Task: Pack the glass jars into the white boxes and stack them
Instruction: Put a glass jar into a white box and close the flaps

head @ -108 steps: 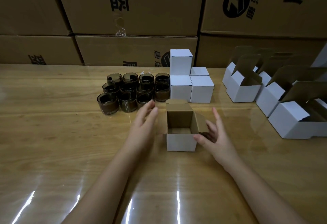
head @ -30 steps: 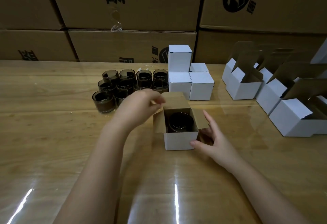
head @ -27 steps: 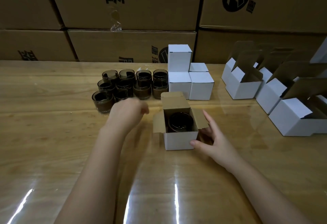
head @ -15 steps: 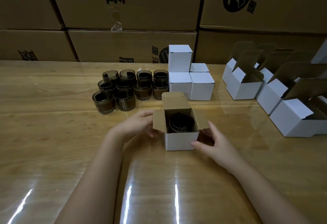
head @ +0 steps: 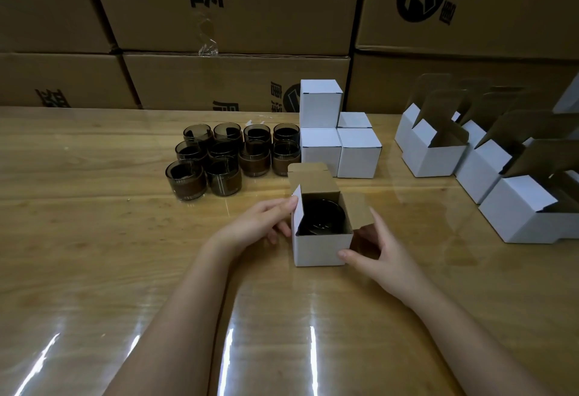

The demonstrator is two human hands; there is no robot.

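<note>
Between my hands the white box (head: 322, 248) holds a glass jar (head: 321, 218). My right hand (head: 380, 248) grips its corner to steady it, and my left hand (head: 257, 223), uncurled, presses the side flap (head: 297, 204) inward for closing.

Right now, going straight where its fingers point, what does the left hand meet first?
The left flap of the open white box; the left hand seems to touch it.

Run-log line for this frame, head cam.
phase: flap closing | left hand: presses left flap | right hand: holds box | jar: inside box | top lid: open
</note>
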